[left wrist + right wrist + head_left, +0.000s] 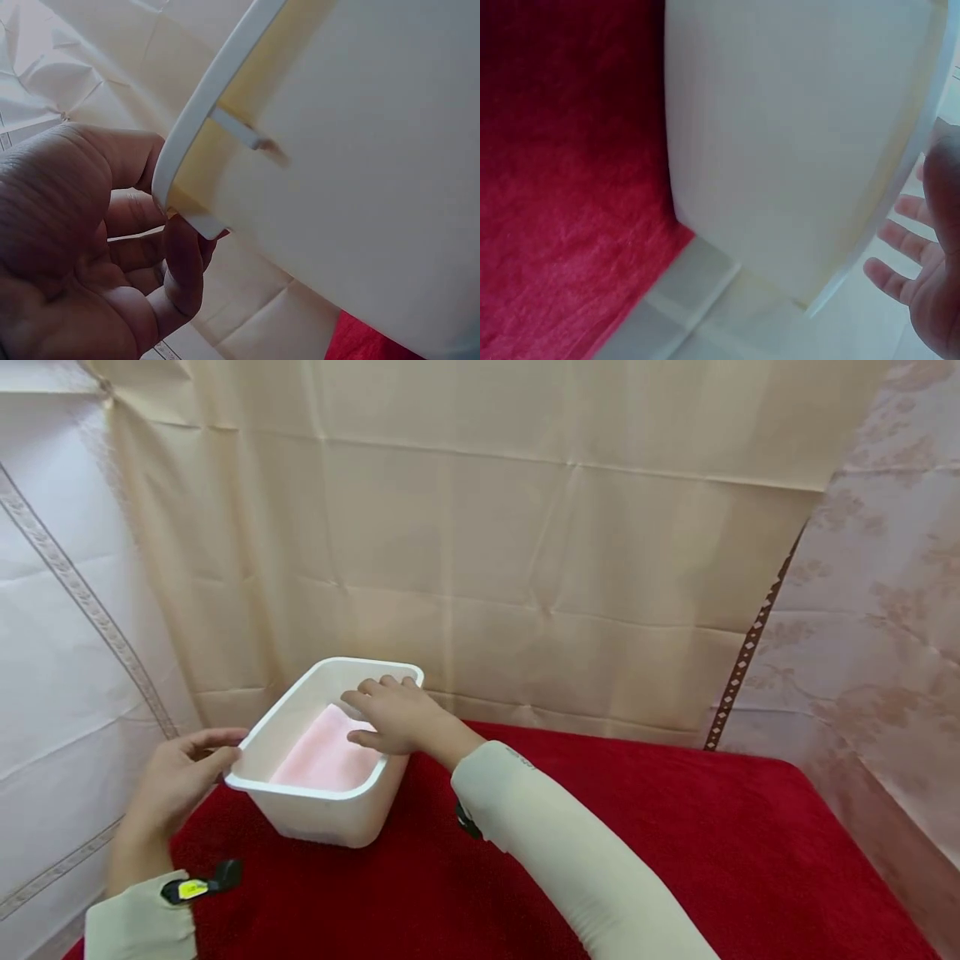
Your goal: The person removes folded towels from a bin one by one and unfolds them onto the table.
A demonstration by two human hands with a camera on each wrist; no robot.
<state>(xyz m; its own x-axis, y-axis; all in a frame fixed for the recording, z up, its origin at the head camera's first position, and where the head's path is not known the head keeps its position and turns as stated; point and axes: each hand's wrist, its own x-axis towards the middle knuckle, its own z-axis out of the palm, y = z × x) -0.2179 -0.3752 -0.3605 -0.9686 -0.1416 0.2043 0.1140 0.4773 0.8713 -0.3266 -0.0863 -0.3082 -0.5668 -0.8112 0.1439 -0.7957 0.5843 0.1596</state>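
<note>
A white plastic bin (318, 818) stands on the left part of a red-covered table. Flat in its bottom lies a pink piece, like folded cloth (326, 756). My left hand (176, 772) pinches the near left corner of the rim; the left wrist view shows thumb and fingers at the bin's lip (199, 112). Above the bin's right side hovers my right hand (393, 714), palm down, with fingers spread and holding nothing. In the right wrist view those fingers (906, 238) extend beyond the rim, outside the bin wall (795, 135).
Red plush cloth (637, 827) covers the table and stretches away to the right. A beige curtain (525, 543) hangs right behind the table's back edge. Pale patterned sheets (892, 635) close off both sides.
</note>
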